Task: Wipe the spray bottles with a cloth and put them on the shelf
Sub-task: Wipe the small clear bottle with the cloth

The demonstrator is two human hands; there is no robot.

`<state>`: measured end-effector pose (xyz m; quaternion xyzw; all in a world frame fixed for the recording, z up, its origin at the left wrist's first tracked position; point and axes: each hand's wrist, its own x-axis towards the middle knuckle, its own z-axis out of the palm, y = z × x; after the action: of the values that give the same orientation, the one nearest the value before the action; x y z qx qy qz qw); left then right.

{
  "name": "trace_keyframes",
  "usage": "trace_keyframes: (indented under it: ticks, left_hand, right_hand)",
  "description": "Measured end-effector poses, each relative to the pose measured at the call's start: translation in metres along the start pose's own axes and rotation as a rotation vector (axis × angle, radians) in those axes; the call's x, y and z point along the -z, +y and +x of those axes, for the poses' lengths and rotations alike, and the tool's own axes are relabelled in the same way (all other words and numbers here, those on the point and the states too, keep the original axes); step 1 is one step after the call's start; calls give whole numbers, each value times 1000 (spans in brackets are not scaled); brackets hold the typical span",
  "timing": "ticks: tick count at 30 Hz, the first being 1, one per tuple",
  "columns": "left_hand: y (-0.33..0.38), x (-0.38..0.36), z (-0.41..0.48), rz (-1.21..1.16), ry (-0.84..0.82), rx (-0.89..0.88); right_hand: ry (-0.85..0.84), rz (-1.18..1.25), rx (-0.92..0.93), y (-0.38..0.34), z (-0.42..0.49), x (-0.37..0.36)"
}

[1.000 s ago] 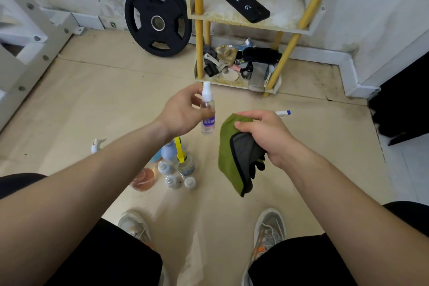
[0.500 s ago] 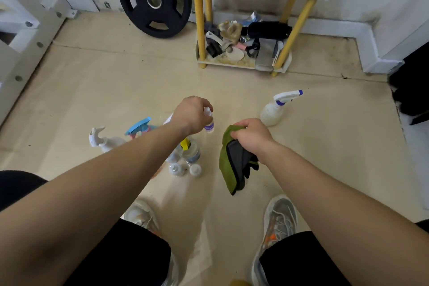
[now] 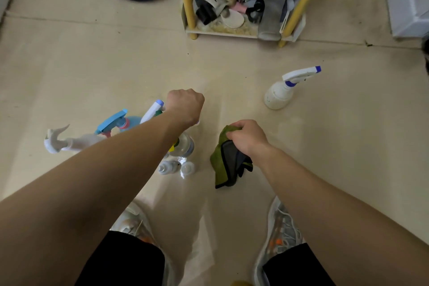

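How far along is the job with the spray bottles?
Done: nothing visible; the shelf tier in view holds no spray bottles. In hand: the right hand grips the green cloth; the left hand is curled above the bottle cluster, its contents hidden. Remaining: that cluster and the lone white trigger bottle, on the floor.

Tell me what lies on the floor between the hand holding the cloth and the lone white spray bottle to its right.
Nothing: in the head view, only bare floor separates the right hand, gripping the green cloth, from the white spray bottle.
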<state>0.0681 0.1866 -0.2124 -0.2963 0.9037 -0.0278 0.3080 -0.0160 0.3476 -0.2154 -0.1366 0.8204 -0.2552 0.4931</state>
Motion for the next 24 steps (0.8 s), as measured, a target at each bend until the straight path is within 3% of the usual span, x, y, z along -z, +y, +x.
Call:
trace_keyframes:
  ticks: [17, 24]
  left_hand:
    - [14, -9, -8, -14, -4, 11]
    - [48, 25, -8, -293, 106, 18]
  right_hand:
    - [38, 122, -20, 16, -6, 18]
    - [148, 292, -22, 33, -17, 49]
